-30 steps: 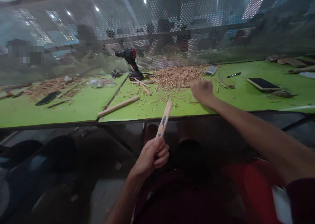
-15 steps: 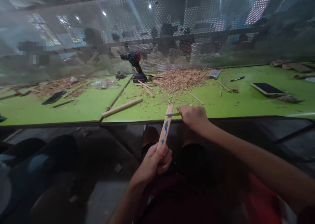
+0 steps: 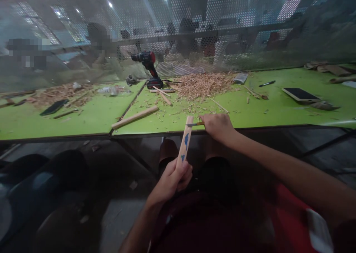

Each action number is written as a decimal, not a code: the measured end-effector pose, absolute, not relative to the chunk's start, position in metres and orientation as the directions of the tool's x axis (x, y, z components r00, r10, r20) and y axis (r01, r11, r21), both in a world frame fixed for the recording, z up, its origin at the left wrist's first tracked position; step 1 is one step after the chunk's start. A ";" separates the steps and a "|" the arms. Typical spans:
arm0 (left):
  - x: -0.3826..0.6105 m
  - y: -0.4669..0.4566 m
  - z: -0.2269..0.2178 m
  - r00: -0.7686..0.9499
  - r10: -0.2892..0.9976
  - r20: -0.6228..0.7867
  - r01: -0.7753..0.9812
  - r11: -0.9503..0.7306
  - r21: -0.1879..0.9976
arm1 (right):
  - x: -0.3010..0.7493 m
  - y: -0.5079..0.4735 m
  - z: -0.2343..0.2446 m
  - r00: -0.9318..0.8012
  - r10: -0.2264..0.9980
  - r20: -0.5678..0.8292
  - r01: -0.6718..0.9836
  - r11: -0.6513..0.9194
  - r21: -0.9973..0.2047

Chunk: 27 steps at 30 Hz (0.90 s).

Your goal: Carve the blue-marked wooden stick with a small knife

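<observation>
My left hand [image 3: 175,175] is closed round the lower end of a flat wooden stick [image 3: 183,146], which carries two blue marks. The stick points up and away from me, its far end level with the table's front edge. My right hand [image 3: 217,127] is closed on the handle of a small knife [image 3: 197,124]. The knife's blade lies across the stick near its far end. Most of the knife's handle is hidden inside my fingers.
A green table [image 3: 278,114] spans the view. On it are a pile of wood shavings [image 3: 205,85], a cordless drill [image 3: 150,69], a round wooden rod [image 3: 136,117], a phone [image 3: 300,94] and a pen [image 3: 267,83]. Behind stands a perforated screen [image 3: 172,34]. Another person's legs [image 3: 47,186] show at left.
The view has shifted slightly, so the table items sit a little further left and higher. Both hands keep their holds, with the knife blade still near the stick's far end.
</observation>
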State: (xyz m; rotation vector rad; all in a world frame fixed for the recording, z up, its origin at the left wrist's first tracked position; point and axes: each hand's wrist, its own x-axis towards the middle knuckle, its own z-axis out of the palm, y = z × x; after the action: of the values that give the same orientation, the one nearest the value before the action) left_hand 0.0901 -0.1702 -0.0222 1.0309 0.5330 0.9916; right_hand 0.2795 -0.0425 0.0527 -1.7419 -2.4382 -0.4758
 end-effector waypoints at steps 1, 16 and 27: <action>0.090 -0.171 -0.022 0.479 0.875 0.071 -0.425 0.160 0.891 | 0.280 -0.041 0.054 -0.342 0.902 0.262 0.935 0.298 0.194; 0.092 -0.177 -0.026 0.512 0.856 0.073 -0.492 0.222 0.842 | 0.277 -0.056 0.054 -0.409 0.883 0.233 0.910 0.376 0.172; 0.088 -0.173 -0.025 0.532 0.845 0.056 -0.482 0.248 0.840 | 0.276 -0.049 0.049 -0.392 0.898 0.199 0.914 0.355 0.198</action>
State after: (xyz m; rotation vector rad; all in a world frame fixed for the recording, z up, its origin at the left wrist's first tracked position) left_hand 0.0878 -0.1727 -0.0252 0.9386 0.4576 0.9482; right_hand 0.2756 -0.0492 0.0493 -1.7003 -2.5392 -0.4289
